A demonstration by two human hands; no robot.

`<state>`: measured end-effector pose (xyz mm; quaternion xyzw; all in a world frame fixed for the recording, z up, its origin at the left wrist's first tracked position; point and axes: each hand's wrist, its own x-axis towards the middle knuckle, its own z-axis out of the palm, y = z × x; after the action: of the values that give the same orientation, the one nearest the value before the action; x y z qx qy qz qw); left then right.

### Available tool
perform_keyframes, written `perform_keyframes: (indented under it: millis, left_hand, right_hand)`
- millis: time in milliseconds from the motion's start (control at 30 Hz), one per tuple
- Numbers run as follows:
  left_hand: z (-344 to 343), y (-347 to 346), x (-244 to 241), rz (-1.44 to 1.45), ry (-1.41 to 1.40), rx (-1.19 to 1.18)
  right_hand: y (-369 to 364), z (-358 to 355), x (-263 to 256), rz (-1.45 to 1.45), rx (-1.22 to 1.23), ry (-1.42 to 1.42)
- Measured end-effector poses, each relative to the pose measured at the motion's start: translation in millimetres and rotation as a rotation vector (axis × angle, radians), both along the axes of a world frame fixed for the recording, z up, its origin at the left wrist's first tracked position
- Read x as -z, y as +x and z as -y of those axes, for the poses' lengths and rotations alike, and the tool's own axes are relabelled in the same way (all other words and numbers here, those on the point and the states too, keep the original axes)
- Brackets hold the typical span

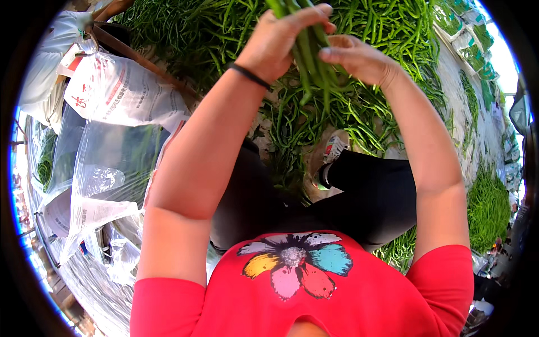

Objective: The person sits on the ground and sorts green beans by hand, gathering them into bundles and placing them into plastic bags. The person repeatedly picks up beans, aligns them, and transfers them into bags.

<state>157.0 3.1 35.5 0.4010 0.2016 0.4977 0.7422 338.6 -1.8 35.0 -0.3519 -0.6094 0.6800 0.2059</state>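
Observation:
My left hand (280,42) is closed around a bunch of long green chili peppers (311,54), its thumb across the front. The lower ends of the peppers fan out downward, slightly blurred. On the bunch's right side, my right hand (362,59) curls in with its thumb against the peppers; part of its fingers is hidden. Both hands are above a broad heap of loose green chili peppers (379,25) spread over the ground before me.
At left, clear plastic bags (113,160) and a printed white sheet (130,92) hang by a brown bar (143,59). Filled mesh sacks (467,38) line the far right. Another green pile (488,206) lies at right. My shoe (334,147) rests beside scattered peppers.

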Motion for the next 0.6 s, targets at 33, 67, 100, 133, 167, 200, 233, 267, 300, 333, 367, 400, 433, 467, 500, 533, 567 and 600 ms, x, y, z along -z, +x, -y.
perform_keyframes:
  millis: [33, 67, 100, 133, 167, 200, 233, 267, 300, 333, 367, 400, 433, 467, 500, 533, 567, 600]
  left_hand:
    - [3.0, -9.9, -8.2, 0.016, -0.017, -0.039]
    - [2.2, -25.2, -12.6, -0.037, -0.011, -0.116]
    - [2.6, -39.8, -14.0, -0.089, -0.010, -0.191]
    - [3.9, -49.9, -15.2, -0.118, -0.005, -0.242]
    - [4.1, -58.5, -14.4, -0.153, 0.001, -0.300]
    - [3.9, -66.1, -12.7, -0.223, -0.009, -0.368]
    - [4.9, -73.0, -12.7, -0.331, 0.015, -0.414]
    - [3.3, -77.6, -9.6, -0.394, 0.078, -0.454]
    - [2.7, -82.6, -4.5, -0.464, 0.134, -0.490]
    - [5.6, -88.6, -1.3, -0.577, 0.191, -0.512]
    - [6.5, -92.3, 0.3, -0.682, 0.255, -0.524]
    - [5.2, -93.9, 3.0, -0.786, 0.323, -0.532]
    - [3.9, -94.0, 7.0, -0.784, 0.317, -0.545]
    - [2.3, -93.8, 11.0, -0.782, 0.310, -0.555]
    - [2.3, -94.3, 11.5, -0.785, 0.305, -0.573]
    - [-1.7, -99.0, 10.0, -0.909, 0.348, -0.533]
    - [-3.8, -96.2, 11.5, -0.850, 0.326, -0.548]
    - [-6.0, -91.7, 12.5, -0.785, 0.308, -0.568]
  right_hand:
    - [13.2, -19.2, 15.7, 0.049, 0.052, 0.080]
    - [19.0, -34.0, 29.3, 0.109, 0.141, 0.094]
    - [21.8, -45.8, 46.0, 0.172, 0.230, 0.102]
    - [25.6, -58.8, 75.8, 0.388, 0.254, 0.122]
    - [25.6, -68.9, 115.7, 0.598, 0.268, 0.145]
    - [16.5, -68.4, 152.8, 0.769, 0.113, 0.182]
    - [6.6, -63.9, 189.0, 0.938, -0.045, 0.222]
    - [-1.6, -53.9, 227.0, 1.067, -0.156, 0.347]
    - [-10.5, -42.0, 262.8, 1.184, -0.272, 0.468]
    - [-19.0, -32.6, 290.8, 1.214, -0.328, 0.577]
    - [-23.6, -24.9, 313.7, 1.247, -0.376, 0.689]
    - [-29.9, -20.7, 321.6, 1.277, -0.419, 0.805]
    - [-32.9, -18.9, 328.0, 1.329, -0.443, 0.805]
    - [-34.1, -18.4, 333.2, 1.382, -0.466, 0.803]
    - [-38.9, -16.8, 329.8, 1.430, -0.493, 0.810]
    - [-37.0, -18.7, 327.6, 1.425, -0.550, 0.850]
    - [-33.8, -22.4, 327.3, 1.418, -0.607, 0.890]
    - [-29.3, -26.8, 328.2, 1.415, -0.662, 0.936]
